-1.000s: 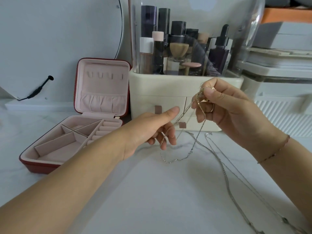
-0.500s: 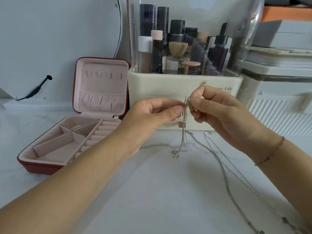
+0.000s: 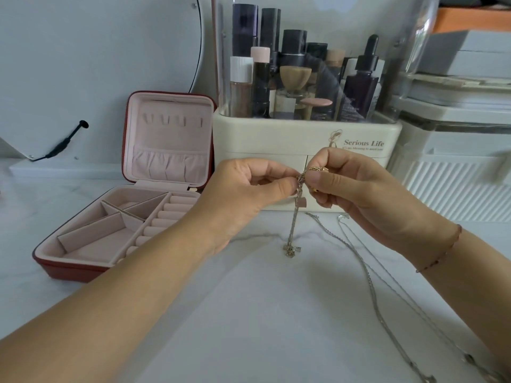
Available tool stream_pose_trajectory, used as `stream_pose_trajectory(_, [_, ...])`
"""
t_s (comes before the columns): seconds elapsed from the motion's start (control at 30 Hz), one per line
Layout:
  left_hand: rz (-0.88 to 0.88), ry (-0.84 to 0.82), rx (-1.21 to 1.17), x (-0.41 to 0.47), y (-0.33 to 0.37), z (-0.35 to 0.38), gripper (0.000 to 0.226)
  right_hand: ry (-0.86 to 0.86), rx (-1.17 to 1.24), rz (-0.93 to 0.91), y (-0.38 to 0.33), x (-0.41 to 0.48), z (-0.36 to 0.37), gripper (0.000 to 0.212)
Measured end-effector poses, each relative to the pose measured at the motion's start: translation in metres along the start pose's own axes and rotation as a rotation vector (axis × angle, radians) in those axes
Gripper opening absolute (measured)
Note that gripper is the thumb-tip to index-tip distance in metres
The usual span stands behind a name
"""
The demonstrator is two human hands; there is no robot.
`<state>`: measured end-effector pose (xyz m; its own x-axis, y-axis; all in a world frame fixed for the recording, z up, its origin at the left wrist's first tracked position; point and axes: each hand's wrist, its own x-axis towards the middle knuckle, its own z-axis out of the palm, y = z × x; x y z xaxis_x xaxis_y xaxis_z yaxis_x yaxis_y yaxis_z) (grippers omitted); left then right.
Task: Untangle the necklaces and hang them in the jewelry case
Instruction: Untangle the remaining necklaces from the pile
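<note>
the left hand (image 3: 249, 189) has risen beside the right hand (image 3: 356, 194); both pinch the gold necklace (image 3: 294, 225) at its top. it now hangs straight below them, seemingly untangled.

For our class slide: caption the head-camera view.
Left hand and right hand pinch a necklace; jewelry case stands open nearby.

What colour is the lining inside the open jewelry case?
Pale pink lining, dark red outer shell; clearest in the head view.

Single head-worn view, forward and down, close above the tabletop (image 3: 249, 313)
</note>
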<state>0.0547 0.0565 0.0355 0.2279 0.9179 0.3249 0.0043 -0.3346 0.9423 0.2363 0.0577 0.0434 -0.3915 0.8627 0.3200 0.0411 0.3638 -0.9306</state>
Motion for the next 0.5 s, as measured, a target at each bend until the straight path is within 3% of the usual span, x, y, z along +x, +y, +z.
stream_pose_trajectory(0.3, [-0.042, -0.072, 0.074, 0.0014, -0.0031, 0.0007, 0.011, 0.007, -0.018, 0.031, 0.0033, 0.0013, 0.0007, 0.01])
stream_pose_trajectory(0.5, [-0.093, -0.154, 0.029, 0.0011, -0.0029, 0.0007, 0.015, 0.019, 0.219, 0.166, 0.0042, 0.0041, -0.0041, 0.01])
